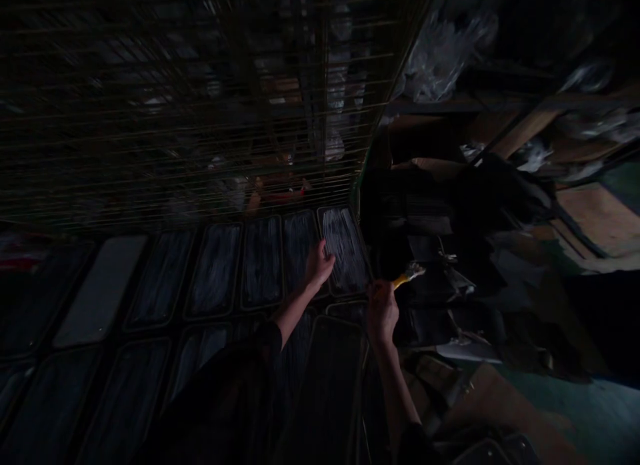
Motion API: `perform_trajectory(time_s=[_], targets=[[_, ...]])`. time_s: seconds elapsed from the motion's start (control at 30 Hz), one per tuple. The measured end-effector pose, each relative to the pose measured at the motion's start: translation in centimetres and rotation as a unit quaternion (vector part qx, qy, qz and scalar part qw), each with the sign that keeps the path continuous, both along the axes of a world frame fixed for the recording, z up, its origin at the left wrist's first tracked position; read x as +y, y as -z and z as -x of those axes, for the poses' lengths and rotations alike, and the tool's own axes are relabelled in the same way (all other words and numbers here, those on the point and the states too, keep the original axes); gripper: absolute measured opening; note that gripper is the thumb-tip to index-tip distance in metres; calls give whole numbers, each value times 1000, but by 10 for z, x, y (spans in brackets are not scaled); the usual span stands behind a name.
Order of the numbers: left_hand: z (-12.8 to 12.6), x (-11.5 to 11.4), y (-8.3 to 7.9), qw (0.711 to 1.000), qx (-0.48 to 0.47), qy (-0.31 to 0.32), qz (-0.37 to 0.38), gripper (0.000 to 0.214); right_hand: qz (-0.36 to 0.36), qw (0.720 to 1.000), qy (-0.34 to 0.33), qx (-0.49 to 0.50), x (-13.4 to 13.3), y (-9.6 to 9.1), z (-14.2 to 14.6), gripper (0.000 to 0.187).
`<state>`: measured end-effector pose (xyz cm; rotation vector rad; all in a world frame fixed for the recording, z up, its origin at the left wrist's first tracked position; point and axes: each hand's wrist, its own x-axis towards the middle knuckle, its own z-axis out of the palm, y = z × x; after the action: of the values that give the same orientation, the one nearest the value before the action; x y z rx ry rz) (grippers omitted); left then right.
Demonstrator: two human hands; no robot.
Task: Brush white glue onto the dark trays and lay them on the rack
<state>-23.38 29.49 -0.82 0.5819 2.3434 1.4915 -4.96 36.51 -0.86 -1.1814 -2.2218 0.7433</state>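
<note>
A dark rectangular panel (345, 252) with rounded corners and whitish streaks lies at the far right of the back row. My left hand (320, 264) is at its left edge, thumb and fingers apart; whether it touches the panel I cannot tell. Close to the panel's lower right corner, my right hand (384, 312) is closed around a paintbrush (401, 280) with a yellow handle. Its pale bristles point right, away from the panel. A plain dark panel (330, 372) lies nearer me, between my forearms.
Rows of similar streaked panels (215, 268) extend left, with one paler panel (100, 292) among them. Wire mesh (200, 118) rises behind. To the right are dark tied bundles (430, 272), cardboard (495, 405) and shelving with clear plastic (435, 58). The scene is very dim.
</note>
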Motion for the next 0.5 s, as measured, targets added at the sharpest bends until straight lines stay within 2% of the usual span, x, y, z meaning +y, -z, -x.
perform_trajectory(time_s=[0.1,0.17,0.27,0.4,0.5], targets=[[-15,-24,-1,999,31,7,-24,38,6,1000,-17,19,-6,-4,-15,35],[-34,-52,-1,998,31,34,-42,32,8,999,-20,27,-14,-10,-35,40],[-77,-112,1,998,-16,56,-32,28,14,999,-41,34,-32,-28,-77,43],[-148,-205,12,993,-89,49,53,25,42,984,-174,9,-67,-67,-133,42],[-197,-265,24,987,-114,46,105,21,63,972,-227,-26,-97,-94,-158,39]])
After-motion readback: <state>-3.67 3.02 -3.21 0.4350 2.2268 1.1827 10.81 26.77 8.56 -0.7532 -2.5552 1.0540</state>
